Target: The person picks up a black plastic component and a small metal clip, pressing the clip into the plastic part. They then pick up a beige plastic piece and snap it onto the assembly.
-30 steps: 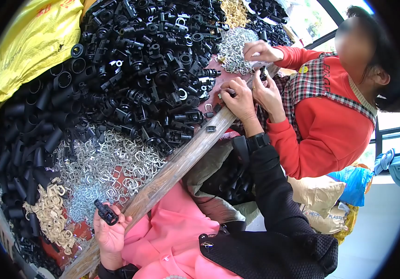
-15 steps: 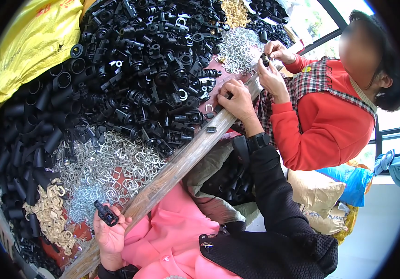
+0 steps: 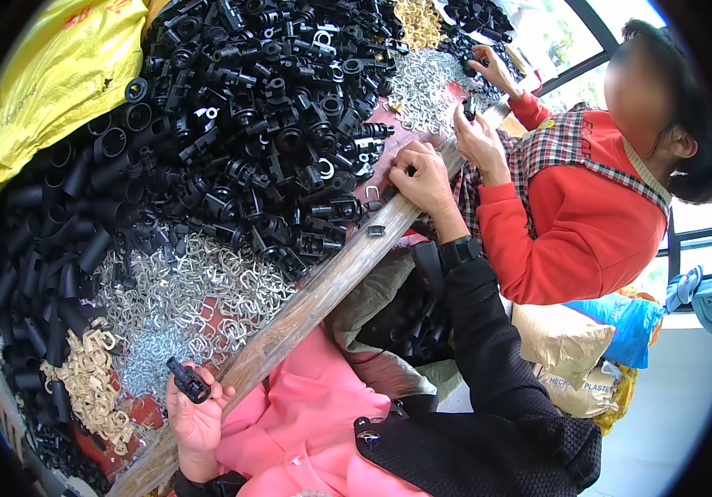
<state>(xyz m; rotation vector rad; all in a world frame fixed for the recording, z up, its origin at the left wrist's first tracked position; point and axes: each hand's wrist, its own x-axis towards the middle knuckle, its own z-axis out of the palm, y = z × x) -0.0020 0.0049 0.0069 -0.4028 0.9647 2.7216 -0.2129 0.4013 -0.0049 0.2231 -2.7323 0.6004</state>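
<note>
My left hand (image 3: 200,418) holds up a small black plastic fitting (image 3: 189,383) between thumb and fingers, close to the wooden beam (image 3: 314,308). Farther along that beam, my right hand (image 3: 424,178) is closed with its fingers curled together; whatever they hold is mostly hidden, with only a dark bit showing by the fingertips. One small black piece (image 3: 376,231) lies on the wood below it. Bent silver metal clips (image 3: 231,286) are heaped between the beam and a large pile of black plastic fittings (image 3: 265,124).
Black tubes (image 3: 91,215), beige plastic clips (image 3: 95,377) and small screws (image 3: 153,356) lie at the left, beside a yellow sack (image 3: 57,99). At the right a co-worker in a red sleeve (image 3: 550,240) handles a dark part. Filled bags (image 3: 571,340) stand behind.
The co-worker's hands have come apart, one reaching away toward the far parts while the other keeps a dark piece. My right fingers have shifted slightly; my left hand looks still.
</note>
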